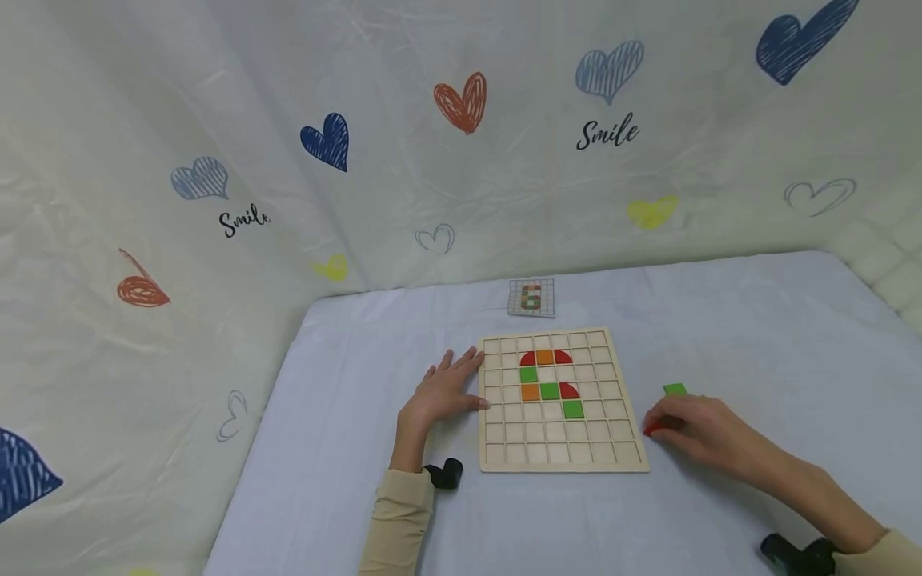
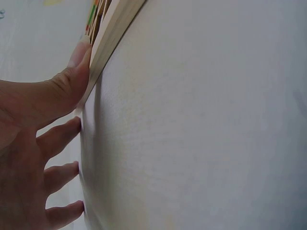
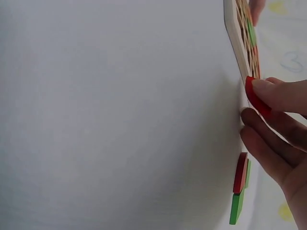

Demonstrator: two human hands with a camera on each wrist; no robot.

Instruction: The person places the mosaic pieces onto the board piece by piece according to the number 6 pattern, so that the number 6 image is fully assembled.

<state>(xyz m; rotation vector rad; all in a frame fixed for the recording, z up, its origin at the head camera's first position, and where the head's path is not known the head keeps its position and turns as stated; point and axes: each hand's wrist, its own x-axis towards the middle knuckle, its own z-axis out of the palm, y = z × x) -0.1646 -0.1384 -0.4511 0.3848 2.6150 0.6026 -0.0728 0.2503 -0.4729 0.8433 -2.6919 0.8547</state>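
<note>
A square wooden grid board (image 1: 533,456) lies on the white-covered table, with red quarter-round, orange and green square tiles set in several of its cells. My left hand (image 1: 439,392) is spread at the board's left edge; its thumb (image 2: 79,57) touches the rim and the other fingertips rest on the cloth. Just off the board's right side, my right hand (image 1: 702,432) pinches a red tile (image 3: 258,98) with a curved edge between thumb and fingers. Beneath and behind that hand lie a green tile (image 1: 675,389) and another red tile (image 3: 241,172), partly hidden in the head view.
Behind the board lies a small pattern card (image 1: 531,298) showing a grid with a coloured figure. A white curtain (image 1: 389,184) printed with hearts hangs at the table's far and left sides. Black wrist devices (image 1: 445,474) sit by both sleeves.
</note>
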